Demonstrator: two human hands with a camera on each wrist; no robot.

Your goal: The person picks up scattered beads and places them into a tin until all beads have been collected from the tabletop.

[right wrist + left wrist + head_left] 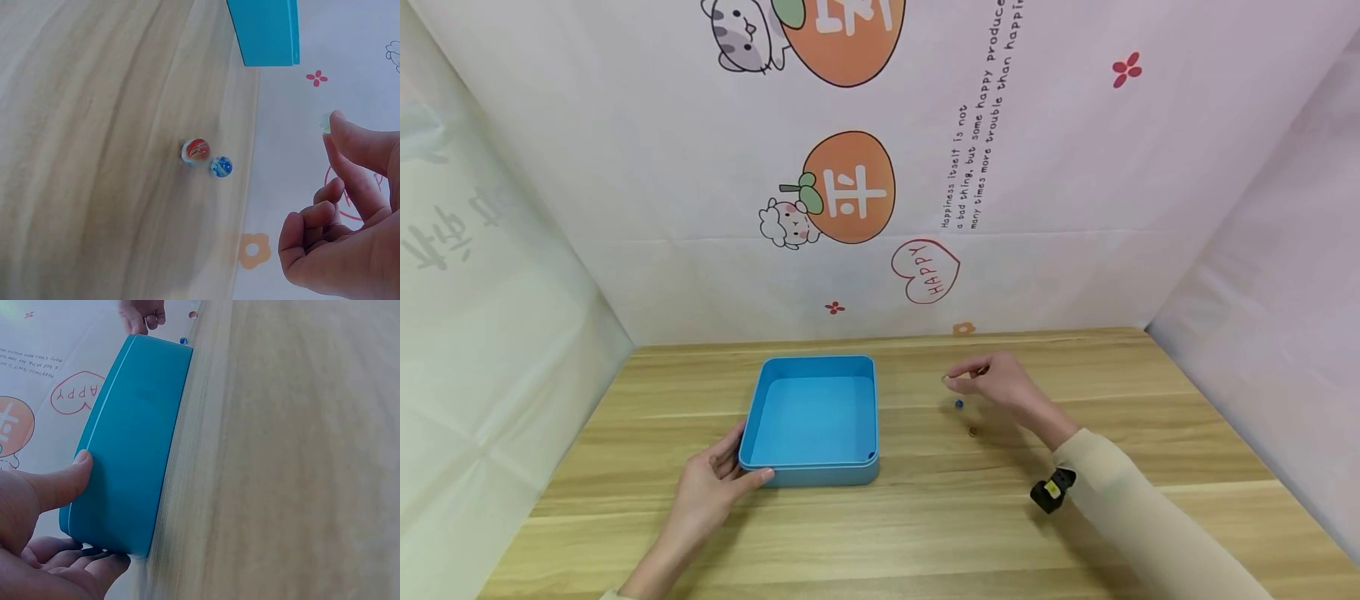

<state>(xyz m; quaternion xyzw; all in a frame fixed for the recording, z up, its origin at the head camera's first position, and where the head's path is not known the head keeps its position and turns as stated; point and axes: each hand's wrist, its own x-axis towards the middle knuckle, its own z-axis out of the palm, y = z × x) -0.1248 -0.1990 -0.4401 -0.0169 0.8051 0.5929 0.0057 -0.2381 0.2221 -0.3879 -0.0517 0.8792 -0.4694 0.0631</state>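
A shallow blue box (812,474) sits on the wooden table, its open side up. My left hand (706,485) holds its near left corner, thumb against the front wall and fingers along the left side, as the left wrist view also shows. A small dark marble (871,456) lies inside at the near right corner. To the right of the box, my right hand (996,382) pinches a clear, greenish marble (325,123) between thumb and index finger, its other fingers curled in. Below that hand, a blue marble (221,167) and a red-and-white marble (196,152) rest on the table.
A white printed cloth (1037,275) stands behind the table (925,533), with more cloth along the left (490,333) and right sides. A small black device (1049,492) is worn at the right sleeve.
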